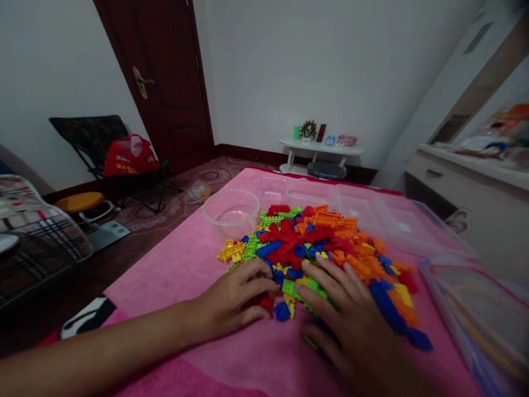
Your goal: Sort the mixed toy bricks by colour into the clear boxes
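A heap of plastic building bricks in red, orange, yellow, green and blue lies on the pink cloth. My left hand rests at the heap's near left edge, fingers bent and apart, beside red and blue pieces. Over the near right side lies my right hand, its fingers spread on the bricks. A bright green brick sits between the two hands, by the right fingertips. Close to it is a blue piece. What lies under the right palm is hidden.
Behind the heap stand a round clear tub and several clear rectangular boxes, one of them a small box. At the right edge lies a clear lidded container. A white drawer unit stands beyond the table's right side.
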Motion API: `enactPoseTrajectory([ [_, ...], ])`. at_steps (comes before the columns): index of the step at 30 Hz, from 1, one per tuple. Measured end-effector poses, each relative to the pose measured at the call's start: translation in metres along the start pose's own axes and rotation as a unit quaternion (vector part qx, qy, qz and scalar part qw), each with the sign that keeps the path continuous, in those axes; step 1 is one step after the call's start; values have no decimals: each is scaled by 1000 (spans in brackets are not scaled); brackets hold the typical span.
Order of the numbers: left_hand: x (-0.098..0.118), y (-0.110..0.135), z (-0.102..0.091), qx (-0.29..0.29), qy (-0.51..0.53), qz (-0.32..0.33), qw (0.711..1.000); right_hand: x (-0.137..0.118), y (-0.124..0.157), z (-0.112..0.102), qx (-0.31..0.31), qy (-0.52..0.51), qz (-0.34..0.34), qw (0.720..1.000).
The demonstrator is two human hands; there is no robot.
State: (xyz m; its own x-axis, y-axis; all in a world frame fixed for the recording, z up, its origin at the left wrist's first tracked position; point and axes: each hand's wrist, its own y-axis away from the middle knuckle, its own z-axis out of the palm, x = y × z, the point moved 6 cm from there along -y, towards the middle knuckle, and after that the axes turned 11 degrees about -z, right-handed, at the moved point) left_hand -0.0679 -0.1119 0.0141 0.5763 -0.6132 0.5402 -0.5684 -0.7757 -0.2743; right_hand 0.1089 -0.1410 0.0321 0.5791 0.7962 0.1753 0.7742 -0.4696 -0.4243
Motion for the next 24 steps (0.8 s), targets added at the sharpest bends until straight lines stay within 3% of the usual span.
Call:
enactPoseTrajectory([
  [2, -1, 0, -4, 50, -88, 26, 994, 10, 24, -7, 11, 14, 45, 999],
  [5, -20, 6, -12, 108, -165, -54, 979, 36, 64, -10, 23, 18, 170, 985],
  [8, -40, 13, -9, 104, -156, -158, 970, 70, 100, 0, 4, -42, 321, 946],
  [11, -43, 6, 1, 78, -147, -172, 971, 102, 116, 18, -9, -183, 418, 890],
  [16, -31, -28, 15, 47, -146, -131, 979, 119, 95, 37, 60, -441, 460, 768],
  [24, -19, -73, 37, 26, -46, -82, 995, 88, 50, 45, 147, -669, 432, 587],
])
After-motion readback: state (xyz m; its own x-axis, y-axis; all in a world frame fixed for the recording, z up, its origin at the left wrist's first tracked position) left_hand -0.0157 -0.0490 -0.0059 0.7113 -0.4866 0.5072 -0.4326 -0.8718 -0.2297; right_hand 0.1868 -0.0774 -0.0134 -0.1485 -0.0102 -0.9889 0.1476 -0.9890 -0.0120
